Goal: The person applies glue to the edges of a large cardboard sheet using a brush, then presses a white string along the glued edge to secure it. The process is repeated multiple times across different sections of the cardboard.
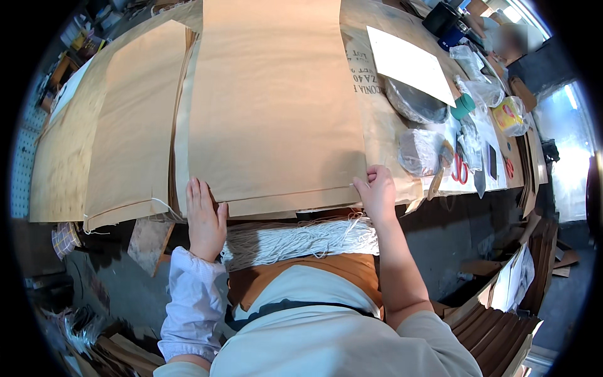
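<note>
A large brown kraft paper piece (276,113) lies on the table in front of me, with a narrow folded strip along its near edge. My left hand (206,220) rests flat at its near left corner, fingers stretched out and together. At the near right corner my right hand (375,191) is closed, thumb and fingers pinched beside the paper's edge; what sits between them is too small to make out. Across my lap lies a thick bundle of white string (298,242). To the left is a stack of similar brown paper (132,119), with white string ends at its near edge.
On the right stand a plastic-covered bowl (414,103) under a white sheet (408,63), a plastic-wrapped bundle (419,152), red-handled scissors (460,171), a phone (492,162) and a dark blue cup (453,36). Folded brown cardboard (496,342) stands at lower right. Another person (512,39) is at far right.
</note>
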The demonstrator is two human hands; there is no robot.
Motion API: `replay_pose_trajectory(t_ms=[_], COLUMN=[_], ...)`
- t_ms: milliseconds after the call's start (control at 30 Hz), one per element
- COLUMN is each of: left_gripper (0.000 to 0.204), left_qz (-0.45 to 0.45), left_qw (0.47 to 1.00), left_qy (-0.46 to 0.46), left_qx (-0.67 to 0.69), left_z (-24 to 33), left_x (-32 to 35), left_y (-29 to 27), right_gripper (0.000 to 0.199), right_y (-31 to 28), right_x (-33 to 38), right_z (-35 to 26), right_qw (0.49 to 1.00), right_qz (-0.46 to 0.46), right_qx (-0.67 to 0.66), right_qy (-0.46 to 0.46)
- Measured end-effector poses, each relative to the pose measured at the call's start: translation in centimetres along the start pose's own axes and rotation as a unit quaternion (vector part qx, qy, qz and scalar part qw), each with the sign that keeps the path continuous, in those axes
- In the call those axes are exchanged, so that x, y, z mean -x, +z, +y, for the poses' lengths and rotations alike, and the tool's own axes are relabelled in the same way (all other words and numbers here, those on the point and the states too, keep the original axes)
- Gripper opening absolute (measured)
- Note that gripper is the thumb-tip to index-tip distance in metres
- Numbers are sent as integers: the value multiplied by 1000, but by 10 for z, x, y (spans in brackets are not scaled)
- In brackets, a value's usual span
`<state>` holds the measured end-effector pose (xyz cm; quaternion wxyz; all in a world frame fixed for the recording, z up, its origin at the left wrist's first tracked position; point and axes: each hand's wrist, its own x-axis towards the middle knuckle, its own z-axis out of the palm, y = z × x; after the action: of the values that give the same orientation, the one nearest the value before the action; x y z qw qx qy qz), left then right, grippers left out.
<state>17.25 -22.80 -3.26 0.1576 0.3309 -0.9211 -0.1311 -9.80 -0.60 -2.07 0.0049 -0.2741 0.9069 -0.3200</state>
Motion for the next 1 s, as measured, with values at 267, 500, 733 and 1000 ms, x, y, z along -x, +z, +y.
replay_pose_trajectory(t_ms=[267, 500, 733, 1000], left_gripper=[52, 17, 27, 29], left_qz=[145, 110, 335, 306], left_qw=[904, 945, 900, 907], left_qy=[-244, -172, -248, -290], left_qx=[318, 255, 128, 18], left_z=[-17, -21, -208, -416], left_x=[3, 20, 35, 10], left_y=[-37, -65, -133, -168], right_gripper=[36, 17, 35, 42], right_y=[-67, -16, 133, 221], right_x=[3, 9, 14, 40], right_z=[-22, -29, -144, -291], right_qw=[825, 977, 868, 867], right_qz=[-90, -134, -342, -358], right_qx=[-533, -152, -356, -345], right_qy=[164, -71, -55, -25])
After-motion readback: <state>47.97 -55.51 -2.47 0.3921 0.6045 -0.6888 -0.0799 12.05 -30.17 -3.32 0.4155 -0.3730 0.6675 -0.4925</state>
